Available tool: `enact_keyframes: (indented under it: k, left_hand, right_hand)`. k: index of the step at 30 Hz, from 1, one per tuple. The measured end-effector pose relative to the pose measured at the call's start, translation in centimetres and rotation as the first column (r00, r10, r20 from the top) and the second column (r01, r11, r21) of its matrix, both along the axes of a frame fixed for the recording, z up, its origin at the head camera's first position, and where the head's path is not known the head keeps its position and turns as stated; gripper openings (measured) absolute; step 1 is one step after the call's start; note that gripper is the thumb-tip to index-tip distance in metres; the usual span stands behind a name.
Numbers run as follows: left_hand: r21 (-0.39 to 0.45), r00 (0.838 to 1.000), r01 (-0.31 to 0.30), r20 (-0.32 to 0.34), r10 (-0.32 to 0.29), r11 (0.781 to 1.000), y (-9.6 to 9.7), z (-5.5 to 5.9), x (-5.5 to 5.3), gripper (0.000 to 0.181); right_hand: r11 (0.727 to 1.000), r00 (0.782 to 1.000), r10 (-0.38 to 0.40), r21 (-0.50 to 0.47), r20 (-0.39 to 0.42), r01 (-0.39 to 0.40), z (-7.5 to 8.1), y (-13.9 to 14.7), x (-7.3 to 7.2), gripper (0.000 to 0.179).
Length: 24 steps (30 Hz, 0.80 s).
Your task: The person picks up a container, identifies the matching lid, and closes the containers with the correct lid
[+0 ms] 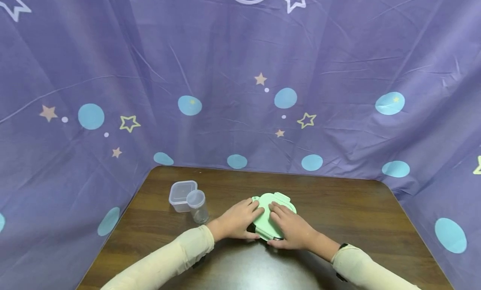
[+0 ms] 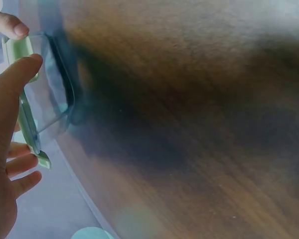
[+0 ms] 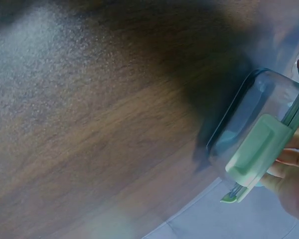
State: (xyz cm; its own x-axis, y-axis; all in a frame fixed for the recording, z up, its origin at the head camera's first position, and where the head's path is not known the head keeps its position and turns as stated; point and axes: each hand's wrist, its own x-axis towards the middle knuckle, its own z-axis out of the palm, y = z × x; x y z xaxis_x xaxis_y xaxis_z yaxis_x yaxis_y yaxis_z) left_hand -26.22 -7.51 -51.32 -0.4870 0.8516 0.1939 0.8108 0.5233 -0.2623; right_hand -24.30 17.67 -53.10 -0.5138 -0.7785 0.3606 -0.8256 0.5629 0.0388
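Box, one: clear-walled, with a pale green lid and hinged flaps (image 1: 267, 218). It sits upright on the brown wood-grain table (image 1: 338, 206), between two hands, and serves as landmark for all entries below.

Left hand (image 1: 237, 220), one: at the box's left side. Fingers a little apart, bent over the lid; thumb at the near side, by a green flap. I count it as gripping the box.

Right hand (image 1: 294, 228), one: at the box's right side, near corner. Fingers close together on the lid, thumb lower at the near edge; it too grips the box.

Sleeves, a pair, cream (image 1: 180, 254): one on each arm, nearer the person than the box.

Jar, one, clear, cylindrical (image 1: 199, 212): upright, left of the box, well apart.

Square container, one, translucent (image 1: 180, 194): left of the box, just beyond the jar; I cannot tell whether the two touch.

Curtain, purple, printed with stars and blue rounds (image 1: 233, 127): behind the box, past the table's far edge.
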Motion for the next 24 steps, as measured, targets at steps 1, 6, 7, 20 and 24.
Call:
enact_keyframes:
  k: [1,6,7,20,24]
  left_hand:
    - [0.003,1.000,0.004,-0.005,-0.004,1.000,-0.1,0.0,0.1,0.079]
    - [0.022,1.000,0.022,-0.022,-0.021,1.000,-0.3,0.0,0.4,0.078]
    - [0.023,0.999,0.024,-0.025,-0.023,0.999,-0.3,0.0,0.4,0.078]
    - [0.049,0.997,0.048,0.061,-0.051,0.998,-0.7,0.4,0.2,0.059]
    - [0.078,0.993,0.087,0.068,-0.092,0.993,-1.0,1.0,0.1,0.039]
  right_hand:
    - [1.000,1.000,-0.001,0.003,0.004,0.001,0.0,0.0,0.0,0.072]
    - [1.000,1.000,-0.004,0.010,0.017,0.004,0.2,0.1,0.1,0.073]
    - [1.000,1.000,-0.001,0.010,0.019,0.001,0.1,0.1,0.1,0.072]
    - [0.997,0.996,0.028,0.065,0.084,-0.033,0.8,0.9,0.2,0.078]
    - [0.994,0.989,0.038,0.096,0.141,-0.052,1.3,1.5,0.2,0.084]
